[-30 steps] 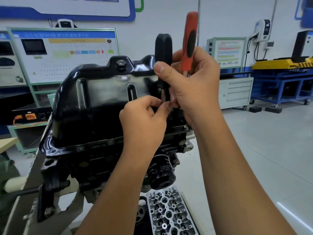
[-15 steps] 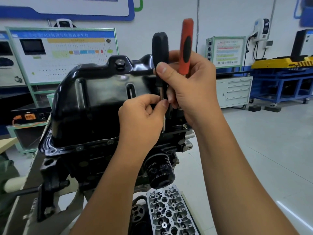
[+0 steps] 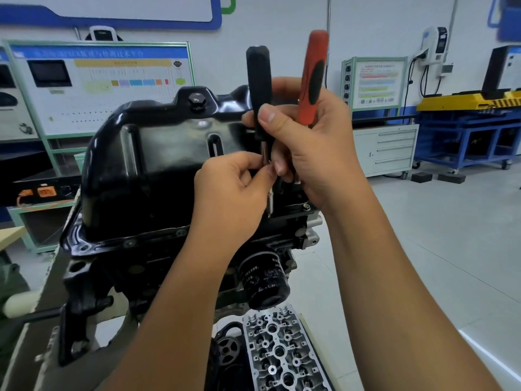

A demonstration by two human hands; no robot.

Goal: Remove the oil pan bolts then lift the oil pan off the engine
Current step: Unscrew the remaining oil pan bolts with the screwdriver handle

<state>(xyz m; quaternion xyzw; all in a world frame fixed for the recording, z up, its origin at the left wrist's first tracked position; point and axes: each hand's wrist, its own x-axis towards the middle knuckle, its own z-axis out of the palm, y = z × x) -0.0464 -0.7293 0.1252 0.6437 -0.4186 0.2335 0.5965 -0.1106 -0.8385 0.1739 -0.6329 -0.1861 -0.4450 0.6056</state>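
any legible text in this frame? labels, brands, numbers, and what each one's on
Nothing can be read with confidence.
Oil filter: white print on the black can, too small and blurred to read.
Left display board: blue header line of characters and a yellow title bar, blurred.
Right display board: coloured rows of print, too small.
Oil pan, black-handled driver and orange-handled screwdriver: no visible markings.

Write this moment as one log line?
right hand: holds black driver, orange driver | left hand: pinches black driver's shaft | oil pan: on engine
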